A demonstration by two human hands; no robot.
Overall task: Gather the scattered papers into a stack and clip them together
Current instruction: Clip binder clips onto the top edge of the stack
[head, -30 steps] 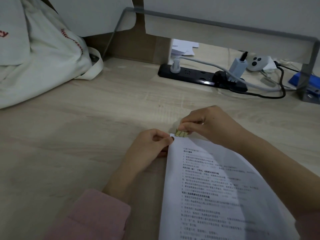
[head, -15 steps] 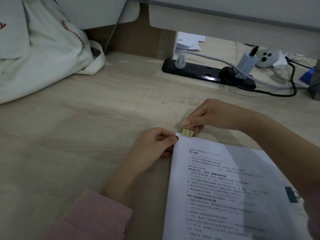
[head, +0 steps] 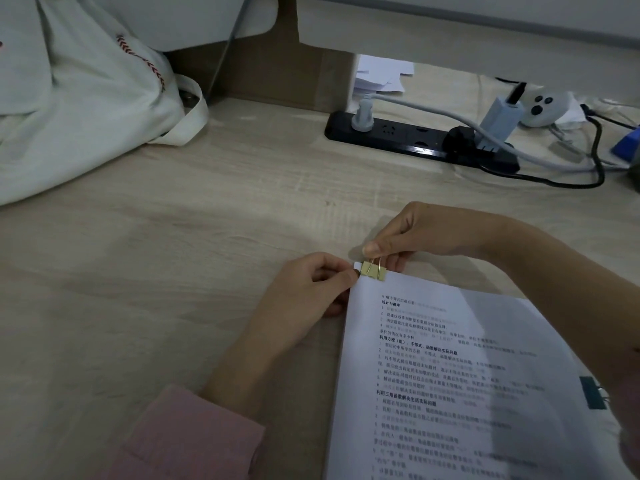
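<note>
The wooden desk (head: 173, 254) is carrying everything; a white bag (head: 69, 116) is lying at its far left and a power strip (head: 398, 136) is sitting at the back, both well apart from the work. The papers (head: 450, 393) are lying near the front edge as one squared stack, so the gathering is looking finished. The left hand (head: 304, 292) is curling its fingers and pinching the top left corner of the papers, probably so that the sheets are not sliding apart. The right hand (head: 426, 233) is reaching over the top edge and pinching the wire handles of the clip (head: 373, 272) between thumb and forefinger. This small gold clip is sitting on the top edge just beside the left fingers, and its body seems to be biting the stack already. A dark clip (head: 593, 393) is showing at the right edge of the papers, partly hidden by the right arm.
</note>
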